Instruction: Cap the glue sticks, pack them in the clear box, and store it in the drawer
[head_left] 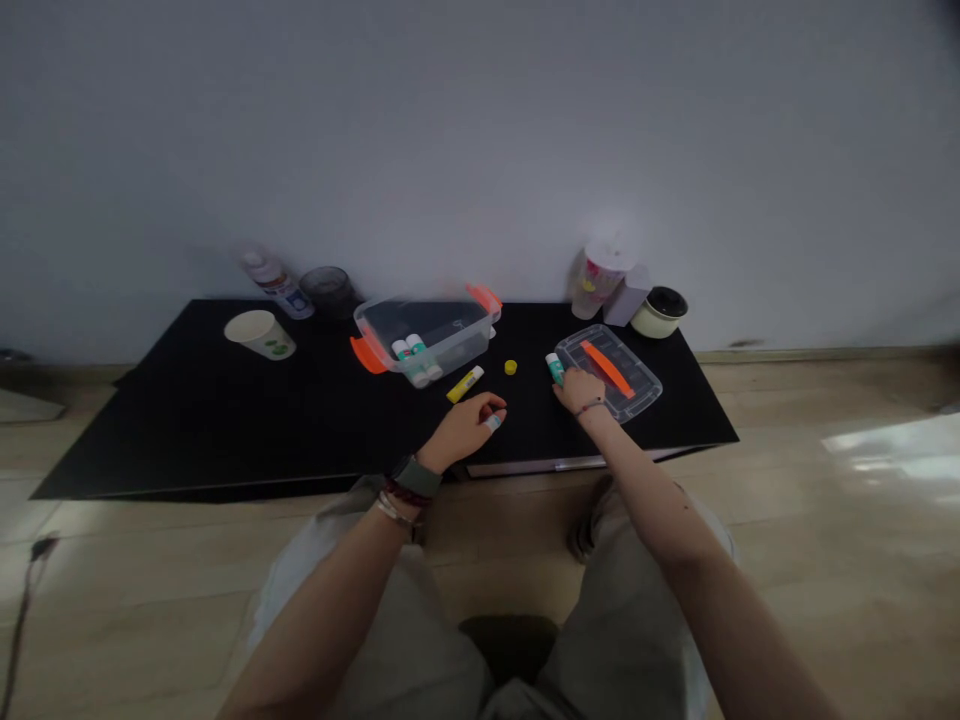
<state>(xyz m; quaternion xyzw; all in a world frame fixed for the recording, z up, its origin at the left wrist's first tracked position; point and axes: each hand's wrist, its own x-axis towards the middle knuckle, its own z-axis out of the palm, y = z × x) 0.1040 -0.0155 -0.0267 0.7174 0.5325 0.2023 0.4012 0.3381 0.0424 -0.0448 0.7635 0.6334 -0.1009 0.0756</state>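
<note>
My right hand (582,388) has its fingers closed around the lower end of a green glue stick (554,368) with a white end, beside the clear lid (646,388) with its orange handle (607,369). Near the table's front edge, my left hand (469,428) is curled, with a small whitish thing (493,422) at its fingers that I cannot make out. Just beyond it lies a yellow glue stick (465,385), its white end showing. A yellow cap (511,367) sits apart to the right. Two green glue sticks (417,360) lie inside the clear plastic box (465,350).
Along the wall stand a spray bottle (276,283), a dark cup (328,292), a plastic drink cup (596,280), a pale box (628,297) and a cream jar with a black lid (660,315). A paper cup (261,335) is at the left of the black table (247,420).
</note>
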